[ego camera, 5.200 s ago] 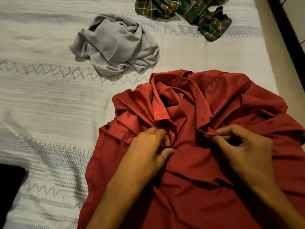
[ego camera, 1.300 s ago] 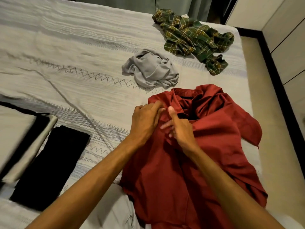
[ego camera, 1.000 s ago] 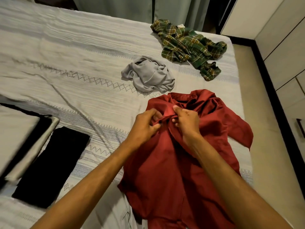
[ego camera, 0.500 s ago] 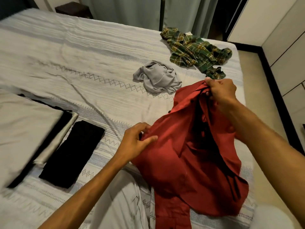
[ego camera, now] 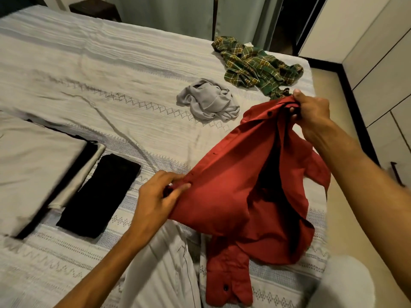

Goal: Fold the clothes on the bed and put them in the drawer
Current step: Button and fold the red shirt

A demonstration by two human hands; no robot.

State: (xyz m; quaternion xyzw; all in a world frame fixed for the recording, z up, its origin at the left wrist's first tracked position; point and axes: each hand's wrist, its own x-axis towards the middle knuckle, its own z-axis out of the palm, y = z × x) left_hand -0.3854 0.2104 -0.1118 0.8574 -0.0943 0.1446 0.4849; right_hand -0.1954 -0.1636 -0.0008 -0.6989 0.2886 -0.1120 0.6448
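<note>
My left hand pinches the buttoned front edge of the red shirt, thumb and fingers curled on the cloth low and near me. My right hand grips the collar end, fingers closed round the bunched fabric, raised higher and farther out. Between the 2 hands the shirt hangs stretched and lifted off the bed; its lower part sags down, and 1 cuffed sleeve trails onto the bedcover close to my body.

Beyond the shirt, a crumpled grey garment lies on the bed, just beside the raised collar. Farther back, near the bed's far corner, a green plaid shirt lies in a loose heap, apart from the grey one.

To my left, a flat folded black garment rests on the bedcover. Just beside it sits a stack of folded pieces, pale on top with a black layer showing at its edge.

Curtains hang behind the bed. Pale cabinet fronts stand at the right.
</note>
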